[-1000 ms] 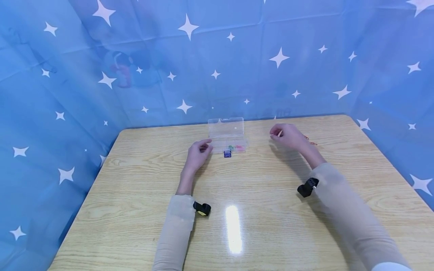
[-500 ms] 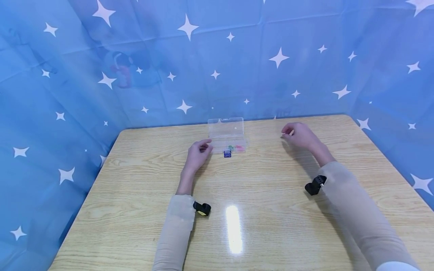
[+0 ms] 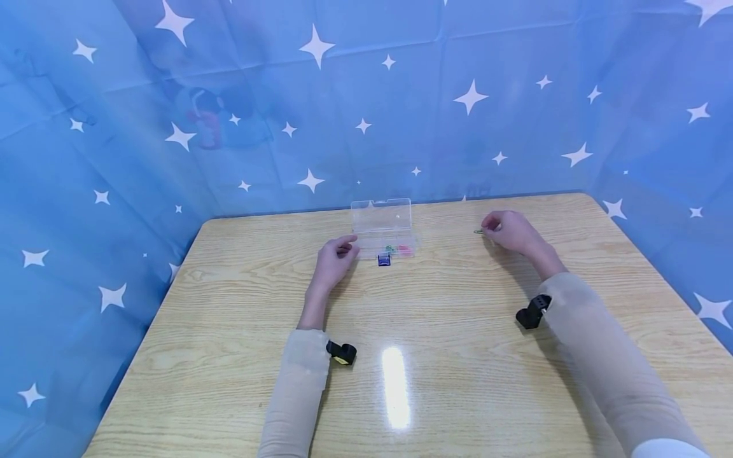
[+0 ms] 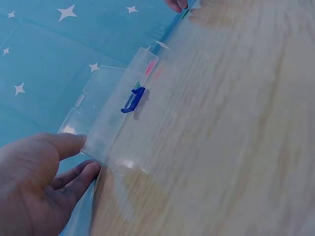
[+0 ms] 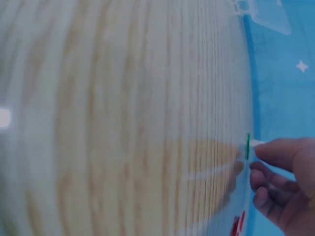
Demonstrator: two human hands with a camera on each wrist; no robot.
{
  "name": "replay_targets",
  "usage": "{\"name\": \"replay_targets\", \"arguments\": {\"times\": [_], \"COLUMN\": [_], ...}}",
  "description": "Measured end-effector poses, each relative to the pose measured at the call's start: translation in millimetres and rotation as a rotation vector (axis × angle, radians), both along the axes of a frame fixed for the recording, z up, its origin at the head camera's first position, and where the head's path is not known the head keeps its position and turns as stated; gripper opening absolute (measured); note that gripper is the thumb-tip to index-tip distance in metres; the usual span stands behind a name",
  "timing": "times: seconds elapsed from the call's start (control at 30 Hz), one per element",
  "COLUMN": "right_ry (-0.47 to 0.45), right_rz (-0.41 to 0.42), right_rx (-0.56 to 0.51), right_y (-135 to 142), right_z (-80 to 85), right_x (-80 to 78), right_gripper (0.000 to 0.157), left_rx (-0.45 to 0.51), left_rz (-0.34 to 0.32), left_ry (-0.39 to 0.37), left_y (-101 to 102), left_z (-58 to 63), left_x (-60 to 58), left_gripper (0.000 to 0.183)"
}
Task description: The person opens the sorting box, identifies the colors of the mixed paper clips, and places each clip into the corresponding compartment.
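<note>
A clear plastic box (image 3: 372, 243) stands with its lid (image 3: 382, 215) raised near the table's far edge. My left hand (image 3: 334, 262) holds its left end between thumb and fingers, also seen in the left wrist view. Small green and pink items (image 3: 404, 249) show in its right part. A blue frame-shaped piece (image 4: 133, 100) sits at the box's front side. To the right, my right hand (image 3: 511, 231) has its fingertips at the right end of a green paper clip (image 3: 478, 231). Whether they pinch it is unclear.
Several slim red pieces (image 5: 238, 223) lie below the right fingers in the right wrist view; the hand hides them from the head view. A blue star-patterned cloth (image 3: 366, 95) hangs behind the wooden table (image 3: 229, 318).
My right hand has moved to the right, uncovering the green paper clip and hiding the red pieces from the head view. The left hand and the box have stayed in place.
</note>
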State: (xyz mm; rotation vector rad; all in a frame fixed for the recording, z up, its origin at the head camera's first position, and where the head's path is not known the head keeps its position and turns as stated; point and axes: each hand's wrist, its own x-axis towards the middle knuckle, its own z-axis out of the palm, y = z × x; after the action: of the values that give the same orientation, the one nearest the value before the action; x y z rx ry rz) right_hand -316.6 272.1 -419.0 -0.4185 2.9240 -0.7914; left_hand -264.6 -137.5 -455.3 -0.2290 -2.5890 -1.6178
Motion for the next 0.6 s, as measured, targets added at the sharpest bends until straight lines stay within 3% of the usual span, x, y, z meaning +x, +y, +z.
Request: {"name": "replay_targets", "arguments": {"times": [0.6], "right_ry": [0.001], "right_rz": [-0.006], "right_rx": [0.039], "right_y": [-3.0], "right_z": [-3.9], "right_x": [0.5], "right_gripper": [0.018], "left_rx": [0.005], "left_rz": [0.0], "left_ry": [0.011], "left_y": [0.5], "left_z": [0.5], "left_x": [1.0], "left_gripper": [0.034]}}
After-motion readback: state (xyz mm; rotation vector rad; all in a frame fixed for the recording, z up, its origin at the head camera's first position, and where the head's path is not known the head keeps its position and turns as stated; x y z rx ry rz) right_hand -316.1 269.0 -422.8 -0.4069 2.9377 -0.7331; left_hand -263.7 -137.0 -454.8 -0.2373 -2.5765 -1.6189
